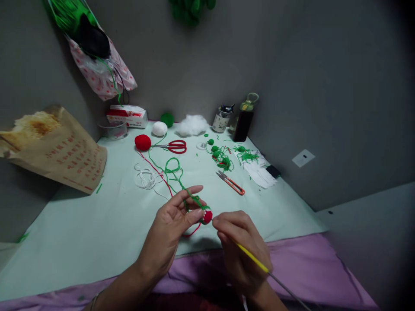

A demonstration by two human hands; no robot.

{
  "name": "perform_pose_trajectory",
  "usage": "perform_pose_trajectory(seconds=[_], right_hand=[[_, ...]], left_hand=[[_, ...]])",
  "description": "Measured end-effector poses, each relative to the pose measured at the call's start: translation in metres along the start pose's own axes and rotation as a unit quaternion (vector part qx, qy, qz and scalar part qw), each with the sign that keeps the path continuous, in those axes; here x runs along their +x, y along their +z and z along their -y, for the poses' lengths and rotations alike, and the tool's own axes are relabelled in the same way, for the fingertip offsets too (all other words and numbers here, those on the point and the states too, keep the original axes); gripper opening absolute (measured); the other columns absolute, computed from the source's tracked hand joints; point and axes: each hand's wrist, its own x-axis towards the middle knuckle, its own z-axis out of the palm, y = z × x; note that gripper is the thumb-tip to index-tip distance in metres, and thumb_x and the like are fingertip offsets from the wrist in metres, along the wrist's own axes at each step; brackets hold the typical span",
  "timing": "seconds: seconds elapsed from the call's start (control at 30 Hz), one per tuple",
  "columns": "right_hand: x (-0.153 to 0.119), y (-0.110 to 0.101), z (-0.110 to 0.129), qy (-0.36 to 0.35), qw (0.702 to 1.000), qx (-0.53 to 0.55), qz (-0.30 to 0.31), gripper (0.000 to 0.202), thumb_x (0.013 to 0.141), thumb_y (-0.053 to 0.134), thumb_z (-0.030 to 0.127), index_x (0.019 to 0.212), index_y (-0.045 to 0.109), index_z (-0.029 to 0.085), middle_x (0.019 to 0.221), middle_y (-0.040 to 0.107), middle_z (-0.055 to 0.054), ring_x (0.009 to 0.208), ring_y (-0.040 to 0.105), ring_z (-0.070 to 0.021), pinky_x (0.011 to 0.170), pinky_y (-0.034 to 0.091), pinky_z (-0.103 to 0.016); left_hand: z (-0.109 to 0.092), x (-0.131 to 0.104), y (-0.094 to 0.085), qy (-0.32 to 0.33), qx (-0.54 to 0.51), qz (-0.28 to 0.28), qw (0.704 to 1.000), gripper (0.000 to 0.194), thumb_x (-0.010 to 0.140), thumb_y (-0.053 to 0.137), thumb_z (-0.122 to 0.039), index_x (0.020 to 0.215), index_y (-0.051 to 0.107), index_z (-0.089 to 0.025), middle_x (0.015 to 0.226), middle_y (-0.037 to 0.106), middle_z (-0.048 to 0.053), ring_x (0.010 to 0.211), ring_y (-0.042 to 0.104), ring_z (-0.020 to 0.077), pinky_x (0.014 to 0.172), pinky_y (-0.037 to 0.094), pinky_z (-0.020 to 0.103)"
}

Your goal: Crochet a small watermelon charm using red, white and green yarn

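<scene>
A small crocheted piece (207, 215), red with white and green edges, is pinched between the thumb and fingers of my left hand (175, 216). Green yarn (173, 170) runs from the table up over that hand's fingers, and a red strand hangs below the piece. My right hand (243, 246) is closed round a crochet hook with a yellow handle (253, 258); the hook's tip is at the right side of the piece, partly hidden by the fingertips.
Red-handled scissors (177, 147), a red yarn ball (143, 142), a white ball (159, 128) and stuffing (192, 125) lie farther back. Orange snips (231, 183) and green yarn pieces (223, 160) are beyond my right hand. A paper bag (74, 155) stands left, a dark bottle (244, 125) back right.
</scene>
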Motion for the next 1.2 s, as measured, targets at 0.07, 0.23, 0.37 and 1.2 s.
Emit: perform_pose_trajectory(seconds=[0.07, 0.23, 0.37, 1.2], right_hand=[[-0.002, 0.004, -0.003, 0.009, 1.000, 0.010, -0.006, 0.043, 0.092, 0.059, -0.003, 0.125, 0.071, 0.023, 0.100, 0.070, -0.007, 0.088, 0.069, -0.0176, 0.069, 0.059, -0.028], [-0.007, 0.012, -0.010, 0.027, 1.000, 0.014, 0.002, 0.045, 0.092, 0.061, -0.005, 0.126, 0.071, 0.023, 0.101, 0.072, -0.008, 0.089, 0.071, -0.0175, 0.073, 0.060, -0.029], [-0.015, 0.015, -0.015, -0.001, 1.000, -0.020, -0.018, 0.049, 0.093, 0.061, -0.005, 0.131, 0.071, 0.024, 0.106, 0.072, -0.009, 0.095, 0.071, -0.0196, 0.075, 0.061, -0.031], [0.001, 0.009, -0.021, 0.195, 0.940, 0.277, -0.031, 0.019, 0.097, 0.070, 0.017, 0.104, 0.083, 0.030, 0.092, 0.073, -0.004, 0.081, 0.066, -0.0165, 0.070, 0.056, -0.030]], left_hand=[[-0.001, 0.000, 0.001, -0.002, -0.010, -0.009, 1.000, 0.035, 0.081, 0.087, -0.020, 0.115, 0.079, -0.021, 0.088, 0.071, 0.000, 0.075, 0.063, 0.0112, 0.067, 0.050, 0.022], [0.000, 0.000, 0.002, -0.009, -0.036, -0.046, 0.998, 0.039, 0.077, 0.090, -0.021, 0.113, 0.077, -0.019, 0.081, 0.071, 0.000, 0.074, 0.062, 0.0103, 0.070, 0.049, 0.020], [0.003, -0.003, 0.002, -0.020, -0.044, -0.057, 0.997, 0.043, 0.080, 0.088, -0.024, 0.120, 0.073, -0.020, 0.080, 0.068, -0.002, 0.070, 0.059, 0.0091, 0.061, 0.046, 0.017], [0.002, -0.001, -0.011, -0.030, 0.066, 0.060, 0.996, 0.042, 0.084, 0.083, -0.028, 0.125, 0.073, -0.024, 0.081, 0.055, -0.005, 0.046, 0.033, 0.0002, 0.042, 0.024, 0.017]])
